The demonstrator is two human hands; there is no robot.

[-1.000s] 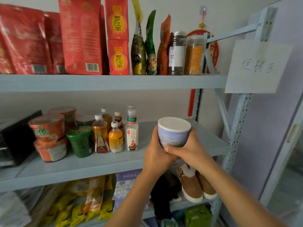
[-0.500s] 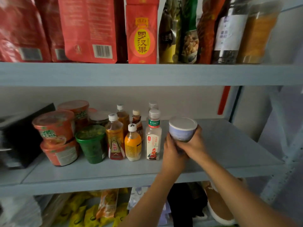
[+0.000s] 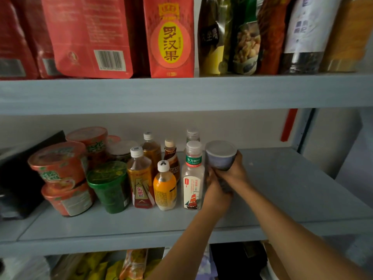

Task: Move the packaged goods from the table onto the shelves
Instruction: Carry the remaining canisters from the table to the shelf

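- Holding the lidded cup (image 3: pixel 221 156) in both hands, we have it over the middle shelf (image 3: pixel 292 195). It sits just beside the clear bottle (image 3: pixel 192 178) with the ship label, at the right end of the drinks row.
- The left hand (image 3: pixel 214 190) and the right hand (image 3: pixel 235 172) both have their fingers curled round the cup's lower body.
- We judge this placement nearly done: setting the cup down and letting go are left to do.
- The upper shelf (image 3: pixel 181 91) and the left half of the middle shelf already carry goods. Bare board lies to the right of the cup.
- The hands hide the cup's base, so we cannot tell whether it touches the shelf.
- The table is out of view, so we cannot count what is left to move.
- The cup's print is blurred, and the goods on the upper shelf are cut off at the top.
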